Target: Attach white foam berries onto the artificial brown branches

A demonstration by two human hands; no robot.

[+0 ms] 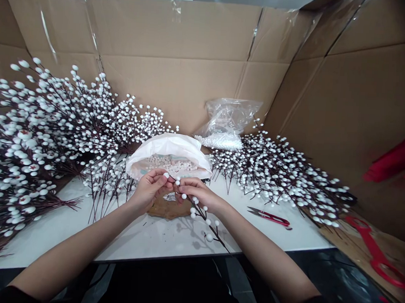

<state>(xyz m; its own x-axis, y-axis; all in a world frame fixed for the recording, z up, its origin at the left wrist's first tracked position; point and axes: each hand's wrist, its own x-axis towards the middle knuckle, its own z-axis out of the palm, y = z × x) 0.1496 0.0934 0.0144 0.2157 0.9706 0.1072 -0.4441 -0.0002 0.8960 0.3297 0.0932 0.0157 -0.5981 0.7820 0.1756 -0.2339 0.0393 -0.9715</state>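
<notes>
My right hand (196,191) is closed round a dark twig with white beads (203,218), which hangs down under my wrist toward the table's front edge. My left hand (152,186) pinches a small white bead (166,175) at the twig's tip, fingertips of both hands almost touching. Just behind my hands lies an open white bag (170,150) with several loose white beads inside. Below my hands a brown round mat (168,210) rests on the white table (156,240).
Big piles of beaded branches lie at the left (35,127) and right (283,174). A clear plastic bag of beads (226,125) stands at the back. Red snips (270,217) lie right of my hands, red scissors (376,253) further right. Cardboard walls (181,49) surround the table.
</notes>
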